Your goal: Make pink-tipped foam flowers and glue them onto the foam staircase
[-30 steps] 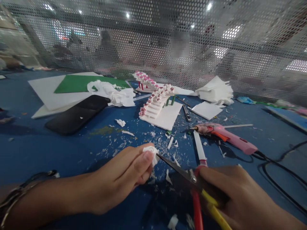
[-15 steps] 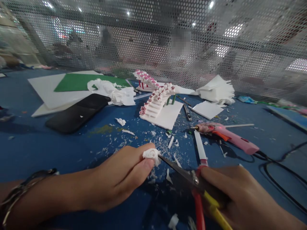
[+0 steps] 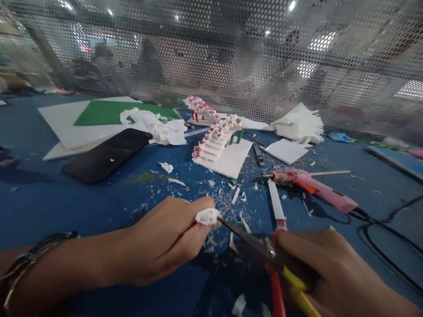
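Between thumb and forefinger, my left hand [image 3: 172, 240] pinches a small rolled piece of white tissue [image 3: 208, 216], its spiral end facing up. My right hand [image 3: 330, 264] is closed round a pair of scissors [image 3: 254, 244] with yellow on the handles. The dark tip of the blades touches the right side of the tissue roll. Under the right hand lies a red-handled tool with a white, flat strip [image 3: 275, 200] at its far end; its lower part is partly hidden by the scissors.
A small stair model with pink-topped pieces [image 3: 214, 141] stands ahead. To its right lie a pink glue gun [image 3: 325, 191] with a black cable, a utility knife [image 3: 258, 155] and stacked tissues [image 3: 299, 125]. Leftward are a black case [image 3: 105, 156], crumpled tissue [image 3: 153, 125] and green sheet [image 3: 102, 113]. White scraps litter the table.
The tissue roll has turned slightly in my left fingers, and its spiral end shows more plainly. The scissors stay against it, with barely any shift.
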Available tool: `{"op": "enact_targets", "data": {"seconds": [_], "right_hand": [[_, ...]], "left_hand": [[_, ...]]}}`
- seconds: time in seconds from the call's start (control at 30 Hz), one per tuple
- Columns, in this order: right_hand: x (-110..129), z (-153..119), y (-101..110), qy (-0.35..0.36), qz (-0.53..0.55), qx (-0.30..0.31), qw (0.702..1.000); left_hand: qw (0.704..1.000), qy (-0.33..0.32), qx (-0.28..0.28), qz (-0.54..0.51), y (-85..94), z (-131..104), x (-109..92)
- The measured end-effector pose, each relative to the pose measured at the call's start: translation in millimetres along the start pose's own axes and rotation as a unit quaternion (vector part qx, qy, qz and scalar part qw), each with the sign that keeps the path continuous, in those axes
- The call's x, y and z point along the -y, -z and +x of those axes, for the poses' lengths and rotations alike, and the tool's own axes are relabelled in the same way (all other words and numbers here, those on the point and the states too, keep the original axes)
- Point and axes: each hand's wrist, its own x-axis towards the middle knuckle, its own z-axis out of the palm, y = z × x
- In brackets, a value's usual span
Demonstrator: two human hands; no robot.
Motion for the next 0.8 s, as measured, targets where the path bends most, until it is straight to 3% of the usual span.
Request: {"op": "enact_targets", "data": {"seconds": [0.27, 0.63, 0.8], "right_hand": [[-3.5, -8.4, -8.4, -0.016, 0.020, -0.015, 1.000], [-4.4, -3.5, -5.6, -0.023, 0.037, 0.020, 0.999], [-5.7, -9.7, -9.7, -0.035, 0.046, -0.004, 0.998]], "left_hand": [[1.000, -0.007, -0.003, -0.003, -0.7, -0.5, 0.4], [0.999, 0.001, -0.019, -0.034, -1.3, -0.6, -0.7], [0.999, 0.012, -0.026, -0.045, -2.6, -0.5, -0.2]]}}
